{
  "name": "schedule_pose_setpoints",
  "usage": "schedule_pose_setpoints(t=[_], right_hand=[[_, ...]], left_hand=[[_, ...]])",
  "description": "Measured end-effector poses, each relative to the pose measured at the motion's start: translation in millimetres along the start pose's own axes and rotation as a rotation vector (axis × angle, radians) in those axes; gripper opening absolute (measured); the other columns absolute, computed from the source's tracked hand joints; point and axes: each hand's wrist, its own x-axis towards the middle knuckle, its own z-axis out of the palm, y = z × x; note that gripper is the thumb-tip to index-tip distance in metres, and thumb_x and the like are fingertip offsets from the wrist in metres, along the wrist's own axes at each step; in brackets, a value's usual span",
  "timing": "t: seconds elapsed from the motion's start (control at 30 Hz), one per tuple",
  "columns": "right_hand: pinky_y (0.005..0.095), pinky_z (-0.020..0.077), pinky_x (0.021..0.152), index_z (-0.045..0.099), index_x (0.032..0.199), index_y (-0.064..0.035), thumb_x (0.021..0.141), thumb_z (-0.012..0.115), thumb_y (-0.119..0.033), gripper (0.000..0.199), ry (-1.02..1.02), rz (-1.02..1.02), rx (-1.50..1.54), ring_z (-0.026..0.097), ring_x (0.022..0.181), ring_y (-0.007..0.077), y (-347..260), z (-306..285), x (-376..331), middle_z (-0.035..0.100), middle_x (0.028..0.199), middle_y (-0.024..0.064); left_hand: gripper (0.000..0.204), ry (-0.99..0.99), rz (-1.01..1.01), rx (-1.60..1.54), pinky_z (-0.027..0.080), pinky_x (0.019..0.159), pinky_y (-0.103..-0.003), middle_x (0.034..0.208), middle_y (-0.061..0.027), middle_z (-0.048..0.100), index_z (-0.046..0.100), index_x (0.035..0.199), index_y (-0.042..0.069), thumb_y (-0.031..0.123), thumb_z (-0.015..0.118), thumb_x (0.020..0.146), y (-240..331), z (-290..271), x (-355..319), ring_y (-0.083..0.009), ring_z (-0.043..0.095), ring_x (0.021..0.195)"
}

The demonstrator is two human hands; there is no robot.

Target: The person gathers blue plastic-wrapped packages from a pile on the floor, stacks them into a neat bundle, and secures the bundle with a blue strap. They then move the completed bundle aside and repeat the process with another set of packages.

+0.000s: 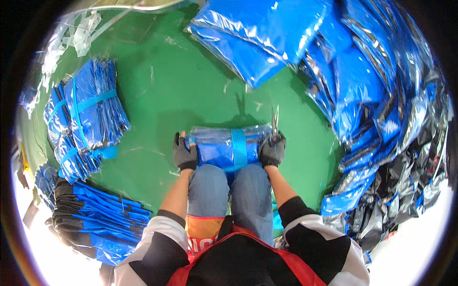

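Observation:
A bundle of folded blue plastic packages [214, 151] rests at my knees, with a light-blue strap [239, 147] around it right of its middle. My left hand [184, 155], in a dark grey glove with bare fingertips showing, grips the bundle's left end. At the right end, my gloved right hand [272, 150] is closed around a pair of scissors [275, 120] and touches the bundle's side. The blades point away from me and look slightly apart. The scissors' handles are mostly hidden in the hand.
Strapped blue bundles [93, 105] lie on the green floor [157, 86] at left. Nearer sits a stack of blue-and-black folded pieces [107, 217]. Loose blue packages [267, 38] spread across the far side and right, beside a black-and-silver heap [391, 195]. Clear plastic scraps [83, 35] lie far left.

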Motion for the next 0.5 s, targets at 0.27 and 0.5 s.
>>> schedule_pose_setpoints(t=[0.27, 0.5], right_hand=[[0.0443, 0.0432, 0.085, 0.048, 0.113, -0.0021, 0.078, 0.060, -0.032, 0.048, -0.030, 0.093, -0.001, 0.054, 0.099, 0.0386, -8.7, 19.2, 27.2, 0.058, 0.105, 0.0214], [0.0448, 0.0455, 0.078, 0.046, 0.113, -0.0052, 0.076, 0.066, -0.036, 0.052, 0.048, -0.070, 0.198, 0.058, 0.095, 0.0384, 22.1, 21.5, 8.9, 0.059, 0.103, 0.0201]], left_hand=[[0.058, 0.033, -0.086, -0.061, 0.042, 0.091, -0.044, 0.130, -0.0201, 0.042, 0.042, 0.130, 0.011, 0.028, 0.058, 0.076, 13.5, 12.0, 26.1, -0.0396, 0.046, 0.114], [0.051, 0.141, 0.016, -0.217, 0.039, 0.093, -0.042, 0.125, -0.0208, 0.045, 0.043, 0.128, 0.007, 0.022, 0.055, 0.081, -4.2, 19.1, 11.8, -0.0381, 0.046, 0.114]])
